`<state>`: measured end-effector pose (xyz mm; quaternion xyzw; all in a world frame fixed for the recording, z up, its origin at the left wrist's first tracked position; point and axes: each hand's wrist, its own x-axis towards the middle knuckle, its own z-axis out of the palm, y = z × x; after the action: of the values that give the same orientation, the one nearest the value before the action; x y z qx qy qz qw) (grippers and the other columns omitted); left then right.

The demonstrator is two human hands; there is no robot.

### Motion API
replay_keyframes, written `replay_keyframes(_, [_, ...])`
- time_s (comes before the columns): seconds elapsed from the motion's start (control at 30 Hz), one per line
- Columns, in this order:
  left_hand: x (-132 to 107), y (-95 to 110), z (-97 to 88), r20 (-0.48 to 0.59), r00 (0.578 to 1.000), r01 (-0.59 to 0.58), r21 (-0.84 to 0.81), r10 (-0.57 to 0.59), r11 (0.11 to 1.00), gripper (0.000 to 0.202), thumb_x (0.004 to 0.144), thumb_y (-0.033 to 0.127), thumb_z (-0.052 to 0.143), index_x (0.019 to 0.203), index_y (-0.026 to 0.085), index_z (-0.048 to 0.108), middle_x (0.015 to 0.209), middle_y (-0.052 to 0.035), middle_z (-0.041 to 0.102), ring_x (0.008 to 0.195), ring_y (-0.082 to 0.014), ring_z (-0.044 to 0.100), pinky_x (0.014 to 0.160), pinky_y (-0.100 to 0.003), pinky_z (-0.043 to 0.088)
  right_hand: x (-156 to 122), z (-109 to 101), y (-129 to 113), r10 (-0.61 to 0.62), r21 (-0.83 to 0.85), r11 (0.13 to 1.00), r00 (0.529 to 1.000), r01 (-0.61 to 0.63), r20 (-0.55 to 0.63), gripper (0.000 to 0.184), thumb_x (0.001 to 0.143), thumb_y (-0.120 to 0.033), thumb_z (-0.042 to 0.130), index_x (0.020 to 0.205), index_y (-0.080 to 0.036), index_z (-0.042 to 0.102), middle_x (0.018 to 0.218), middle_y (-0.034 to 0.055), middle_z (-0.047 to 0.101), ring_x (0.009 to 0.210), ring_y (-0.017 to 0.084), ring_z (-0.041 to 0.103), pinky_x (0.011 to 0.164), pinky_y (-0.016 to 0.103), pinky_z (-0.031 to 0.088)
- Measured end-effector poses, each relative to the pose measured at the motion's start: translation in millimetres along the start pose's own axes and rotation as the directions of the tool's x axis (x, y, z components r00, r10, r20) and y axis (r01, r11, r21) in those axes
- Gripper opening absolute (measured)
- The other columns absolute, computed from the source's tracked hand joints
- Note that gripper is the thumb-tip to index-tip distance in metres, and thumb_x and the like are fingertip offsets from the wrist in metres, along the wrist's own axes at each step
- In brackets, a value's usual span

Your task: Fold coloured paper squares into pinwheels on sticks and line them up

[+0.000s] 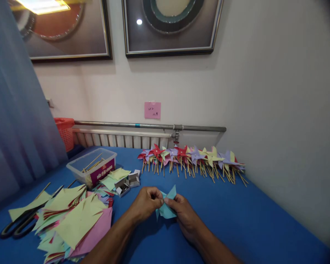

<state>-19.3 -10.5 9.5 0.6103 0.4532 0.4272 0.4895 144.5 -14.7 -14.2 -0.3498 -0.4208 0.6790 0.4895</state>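
Both my hands meet over the blue table and pinch a light blue paper piece with folded points. My left hand grips its left side with closed fingers. My right hand holds its right side, thumb and fingers pressed on the paper. A pile of cut coloured paper squares lies to the left of my left forearm. A row of finished paper pinwheels on wooden sticks lies along the far edge of the table.
A clear plastic box with sticks stands at the back left, two small open boxes beside it. Black scissors lie at the left edge. An orange basket, a radiator and a curtain stand behind.
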Motion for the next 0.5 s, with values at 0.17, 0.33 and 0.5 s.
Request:
replay_keyframes(0.17, [0.2,-1.1,-1.1,0.031,0.999,-0.017,-0.012,0.017,1.0,0.007,0.066,0.023,0.065,0.065,0.017,0.063,0.057,0.0051,0.051,0.054,-0.0083,0.038,0.054,-0.022,0.029,2.3,-0.7,2.5,-0.015,0.007,1.0,1.0,0.015,-0.008,0.033,0.066,-0.039,0.087,0.083,-0.015,0.072,0.072,0.0031,0.071,0.062,0.015,0.059,0.061,0.026,0.044])
replay_keyframes(0.33, [-2.9,7.2,-8.1,0.024,0.998,-0.063,0.055,0.061,0.996,0.008,0.07,0.025,0.063,0.067,0.018,0.061,0.059,0.0054,0.051,0.054,-0.0087,0.039,0.054,-0.022,0.031,8.3,-2.7,2.4,-0.021,0.014,1.0,0.984,0.024,-0.177,0.033,0.064,-0.039,0.086,0.078,-0.016,0.067,0.06,-0.0021,0.063,0.052,0.011,0.051,0.054,0.024,0.039])
replay_keyframes(0.5, [-14.0,24.2,-5.9,0.102,0.97,-0.245,0.392,0.223,0.887,0.014,0.07,0.011,0.055,0.063,0.019,0.063,0.072,0.001,0.059,0.072,-0.0133,0.054,0.067,-0.023,0.039,11.4,-6.4,-1.6,-0.058,0.016,0.998,0.961,0.064,-0.269,0.035,0.061,-0.041,0.086,0.074,-0.017,0.064,0.058,-0.0028,0.061,0.052,0.012,0.051,0.055,0.026,0.041])
